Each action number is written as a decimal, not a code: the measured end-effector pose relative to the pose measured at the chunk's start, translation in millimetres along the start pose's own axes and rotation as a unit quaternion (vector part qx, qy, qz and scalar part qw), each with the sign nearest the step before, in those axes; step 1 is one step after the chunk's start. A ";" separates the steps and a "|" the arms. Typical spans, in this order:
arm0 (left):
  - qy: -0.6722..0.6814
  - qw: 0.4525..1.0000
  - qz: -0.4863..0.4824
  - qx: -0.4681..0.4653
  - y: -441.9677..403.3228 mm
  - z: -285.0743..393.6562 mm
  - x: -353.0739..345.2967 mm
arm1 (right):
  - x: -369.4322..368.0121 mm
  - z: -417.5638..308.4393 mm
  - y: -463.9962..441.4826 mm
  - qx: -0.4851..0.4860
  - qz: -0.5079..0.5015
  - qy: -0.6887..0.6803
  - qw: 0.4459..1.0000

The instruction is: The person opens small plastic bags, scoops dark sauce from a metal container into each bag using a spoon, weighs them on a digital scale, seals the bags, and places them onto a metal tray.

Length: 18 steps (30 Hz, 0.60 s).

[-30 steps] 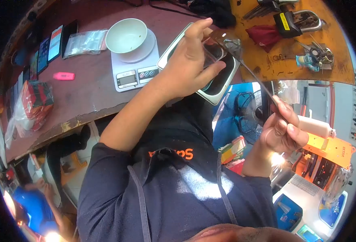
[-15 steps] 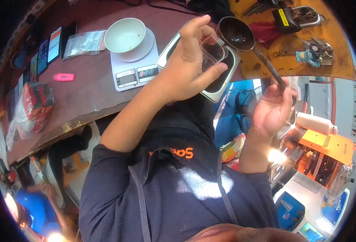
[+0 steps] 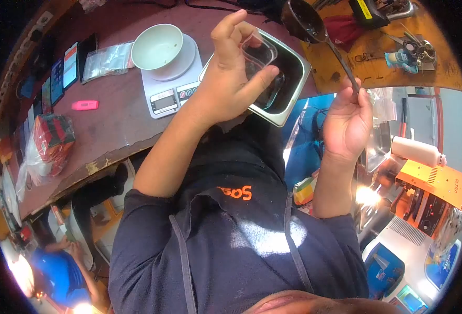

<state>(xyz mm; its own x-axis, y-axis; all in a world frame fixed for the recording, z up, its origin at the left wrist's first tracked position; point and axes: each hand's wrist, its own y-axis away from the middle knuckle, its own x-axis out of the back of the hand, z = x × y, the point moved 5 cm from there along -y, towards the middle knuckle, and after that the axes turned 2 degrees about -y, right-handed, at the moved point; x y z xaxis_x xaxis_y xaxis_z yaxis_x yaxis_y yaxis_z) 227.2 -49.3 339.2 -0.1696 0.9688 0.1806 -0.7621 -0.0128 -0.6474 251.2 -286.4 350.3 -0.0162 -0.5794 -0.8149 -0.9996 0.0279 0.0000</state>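
Note:
My left hand [image 3: 228, 86] is closed around a clear plastic cup [image 3: 266, 51], thumb on one side and fingers on the other. The cup is tilted over a rectangular metal pan [image 3: 301, 78] with a dark inside; whether the cup holds anything I cannot tell. Pinched in the fingers of my right hand [image 3: 347, 125] is the thin handle of a dark ladle [image 3: 304, 23]. The ladle's bowl hangs beyond the pan's far right corner, apart from the cup. Its inside looks dark and shiny.
Left of the pan, a kitchen scale [image 3: 164, 102] carries a pale bowl [image 3: 157, 46]. Plastic bags [image 3: 108, 60], phones [image 3: 70, 64] and a pink marker [image 3: 85, 105] lie farther left. Tools and keys [image 3: 419, 52] rest on the wooden table. An orange machine [image 3: 432, 180] stands right; another person [image 3: 58, 275] is lower left.
The ladle has moved up and away from the cup, its bowl tipping sideways. My left hand and the cup have shifted slightly left, uncovering more of the pan.

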 end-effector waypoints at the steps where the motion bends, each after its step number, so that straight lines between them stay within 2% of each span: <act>1: 0.000 1.000 -0.002 0.000 -0.6 -1.1 1.0 | 6.4 -0.6 -1.5 0.015 0.027 0.008 0.999; 3: -0.016 0.999 0.021 -0.023 -2.8 -0.2 8.7 | 16.4 0.8 -1.5 0.031 0.054 0.013 0.998; 5: -0.006 1.000 0.026 -0.015 -5.5 0.7 20.2 | 25.0 -3.0 2.2 0.128 0.068 0.069 0.987; 6: 0.004 0.999 0.034 -0.006 -7.1 1.0 27.9 | 30.0 0.1 2.3 0.129 0.070 0.067 0.987; 8: -0.017 0.999 0.042 -0.010 -13.5 6.9 49.1 | 29.7 2.9 3.0 0.172 0.014 0.232 0.957; 9: -0.147 0.989 0.019 -0.006 -17.9 11.5 61.6 | 28.0 7.6 5.4 0.160 -0.022 0.246 0.956; 10: -0.275 0.961 -0.005 -0.003 -18.4 12.2 71.9 | 29.9 10.8 6.5 0.159 -0.017 0.242 0.957; 11: -0.277 0.961 -0.011 -0.002 -17.1 6.9 80.3 | 29.9 18.1 6.5 0.130 -0.035 0.295 0.946; 13: -0.049 0.993 0.096 0.037 -16.8 -15.1 107.3 | 32.0 30.3 7.5 0.077 -0.078 0.366 0.924; 18: -0.160 0.983 0.071 0.049 -15.1 -55.8 143.5 | 45.2 27.7 7.5 0.091 -0.111 0.402 0.904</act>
<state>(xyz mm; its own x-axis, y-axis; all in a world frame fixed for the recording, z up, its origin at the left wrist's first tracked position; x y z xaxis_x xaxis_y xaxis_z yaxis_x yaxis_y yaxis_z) 249.2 103.7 333.5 -0.4538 0.8286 0.3279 -0.7712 -0.1809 -0.6103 243.6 -289.8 297.4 0.0997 -0.9901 -0.0987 -0.9612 -0.0702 -0.2669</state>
